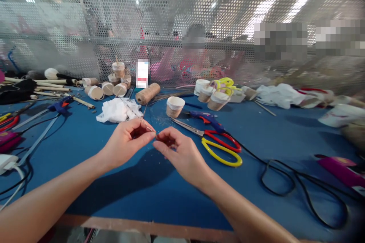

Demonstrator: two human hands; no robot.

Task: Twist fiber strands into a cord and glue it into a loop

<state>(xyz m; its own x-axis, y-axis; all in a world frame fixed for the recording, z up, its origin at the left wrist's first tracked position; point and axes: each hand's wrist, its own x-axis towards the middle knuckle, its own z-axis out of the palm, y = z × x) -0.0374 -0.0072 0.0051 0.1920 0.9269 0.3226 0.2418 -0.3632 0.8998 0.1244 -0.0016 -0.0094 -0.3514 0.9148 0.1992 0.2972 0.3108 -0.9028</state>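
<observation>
My left hand [128, 140] and my right hand [179, 152] meet above the middle of the blue table, fingertips pinched close together. Between the left fingers runs a thin strand of twine [147, 124], rising toward a spool of brown jute twine [148, 93] behind. Its end at the right fingertips is too small to make out. A small twine-wrapped cup with a white lining [175, 107] stands upright beyond the hands. Scissors with red and yellow handles [208, 136] lie open just right of my right hand. Crumpled white cloth [118, 110] sits behind my left hand.
A blue glue gun [207, 118] lies behind the scissors, its black cord [299, 174] looping rightward. Another glue gun [61, 105], sticks [51, 83] and cables lie left. More wrapped cups [219, 100] stand at the back, before a perforated metal screen [165, 15].
</observation>
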